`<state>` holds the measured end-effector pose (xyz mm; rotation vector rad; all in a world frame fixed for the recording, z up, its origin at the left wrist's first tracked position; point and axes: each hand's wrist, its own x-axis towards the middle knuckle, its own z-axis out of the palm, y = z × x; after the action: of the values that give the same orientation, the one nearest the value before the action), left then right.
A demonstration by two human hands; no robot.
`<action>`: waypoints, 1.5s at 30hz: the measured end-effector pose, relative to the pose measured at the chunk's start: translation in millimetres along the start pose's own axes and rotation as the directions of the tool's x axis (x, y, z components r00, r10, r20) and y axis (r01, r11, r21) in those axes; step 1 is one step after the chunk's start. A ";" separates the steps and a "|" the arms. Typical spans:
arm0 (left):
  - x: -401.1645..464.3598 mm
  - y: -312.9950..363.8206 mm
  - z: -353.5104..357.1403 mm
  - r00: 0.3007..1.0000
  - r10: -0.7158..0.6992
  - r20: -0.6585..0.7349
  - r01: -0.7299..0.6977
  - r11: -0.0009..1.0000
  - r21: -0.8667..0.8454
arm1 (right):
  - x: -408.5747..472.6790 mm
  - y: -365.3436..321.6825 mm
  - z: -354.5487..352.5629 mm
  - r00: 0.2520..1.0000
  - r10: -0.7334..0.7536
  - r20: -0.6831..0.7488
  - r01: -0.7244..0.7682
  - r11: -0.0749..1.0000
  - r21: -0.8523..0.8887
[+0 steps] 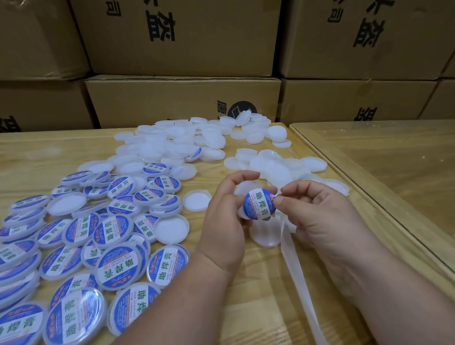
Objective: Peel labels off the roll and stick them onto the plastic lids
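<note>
Pinching 1 blue label (260, 203) over a lid, both hands (265, 217) sit between labelled lids (115, 266) and blank lids (173, 146).

Head view: even indoor lighting, wide-angle distortion, mild softness.

Illumination soft and diffuse, moderately bright, seemingly from overhead; shadows faint and short beneath the hands and the lids. Glare: pale sheen on the glass-topped table surface (393, 170) at 3 o'clock, small highlights on the labelled lids (79, 317) at 8 o'clock. White unlabelled lids (173, 143) at 12 o'clock nearly washed out, edges hard to separate. Cardboard boxes (178, 33) at 12 o'clock dimmer, with dark gaps between them. Barrel distortion bends table edges and box lines toward the frame borders; lids at 8 o'clock stretched. Overall slight blur, fine print illegible.
</note>
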<state>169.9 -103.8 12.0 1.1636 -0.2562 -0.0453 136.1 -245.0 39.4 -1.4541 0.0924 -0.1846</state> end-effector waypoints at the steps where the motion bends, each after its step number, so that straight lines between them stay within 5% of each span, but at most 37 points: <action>1: -0.3 0.4 0.4 1.000 0.001 0.010 -0.001 1.000 -0.002 | -0.6 -0.6 0.3 1.000 0.002 0.004 -0.002 1.000 0.008; 29: -3.7 3.7 4.3 0.999 -0.039 0.019 0.037 0.994 0.106 | 0.8 0.7 1.3 0.999 0.030 -0.029 -0.030 1.000 0.010; 39: -1.6 1.5 2.0 0.997 0.027 -0.070 -0.005 0.953 0.302 | 1.2 0.6 -3.0 0.998 0.054 0.039 -0.055 0.998 0.018; 45: -1.4 -0.2 -0.2 0.994 0.025 -0.107 0.005 0.961 0.277 | -1.1 -0.6 -3.1 0.999 0.016 0.040 -0.019 0.997 0.069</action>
<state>168.7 -103.4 11.5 1.4390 -0.1740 0.0658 134.4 -248.0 39.6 -1.3867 0.0662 -0.1439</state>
